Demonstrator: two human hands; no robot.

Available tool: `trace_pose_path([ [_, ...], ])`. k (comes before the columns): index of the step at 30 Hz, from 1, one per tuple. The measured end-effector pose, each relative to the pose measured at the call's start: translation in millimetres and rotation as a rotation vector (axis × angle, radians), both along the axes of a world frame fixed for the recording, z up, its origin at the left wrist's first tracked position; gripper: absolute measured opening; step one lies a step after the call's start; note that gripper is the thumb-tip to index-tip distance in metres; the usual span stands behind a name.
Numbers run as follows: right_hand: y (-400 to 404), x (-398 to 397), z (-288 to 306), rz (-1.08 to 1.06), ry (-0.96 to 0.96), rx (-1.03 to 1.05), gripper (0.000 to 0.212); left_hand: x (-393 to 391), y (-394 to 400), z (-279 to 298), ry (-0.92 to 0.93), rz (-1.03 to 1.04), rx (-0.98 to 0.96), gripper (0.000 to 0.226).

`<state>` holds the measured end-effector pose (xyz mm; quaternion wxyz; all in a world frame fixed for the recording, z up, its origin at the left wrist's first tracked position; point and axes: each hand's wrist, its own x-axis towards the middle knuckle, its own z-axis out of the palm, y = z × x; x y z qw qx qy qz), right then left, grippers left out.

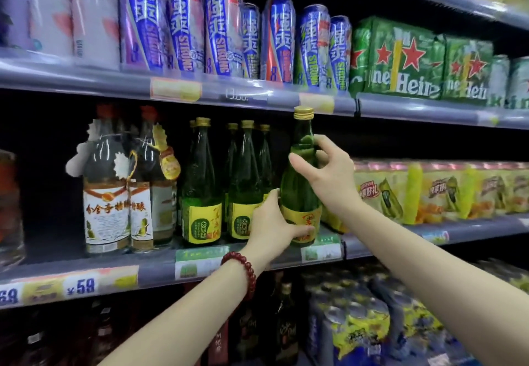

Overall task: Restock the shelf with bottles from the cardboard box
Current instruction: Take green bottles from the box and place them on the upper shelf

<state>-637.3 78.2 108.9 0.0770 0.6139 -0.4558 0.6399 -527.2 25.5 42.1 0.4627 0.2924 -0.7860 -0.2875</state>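
Note:
A green glass bottle with a gold cap and a yellow label stands upright at the front edge of the middle shelf. My left hand, a red bead bracelet on its wrist, wraps the bottle's lower label. My right hand pinches the bottle's shoulder and neck. Several matching green bottles stand in rows just left of it. The cardboard box is out of view.
Clear bottles with white labels stand further left. Yellow snack packs fill the shelf to the right. Tall cans and green beer packs sit on the shelf above; dark bottles and can packs below.

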Motion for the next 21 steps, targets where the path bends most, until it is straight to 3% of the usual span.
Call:
trace_pose_path([
  [7, -31.0, -31.3, -9.5, 0.144, -0.051, -0.039, 0.019, -23.4, -12.1, -9.2, -0.004, 0.260, -0.123, 0.083],
  [13, -47.0, -37.1, -9.9, 0.191, -0.051, -0.059, 0.020, -32.9, -14.6, -9.9, 0.051, 0.331, -0.119, 0.080],
  [21, -61.5, -47.1, -19.8, 0.148, -0.061, -0.043, 0.022, -40.1, -13.6, -21.4, -0.036, 0.389, -0.081, 0.083],
])
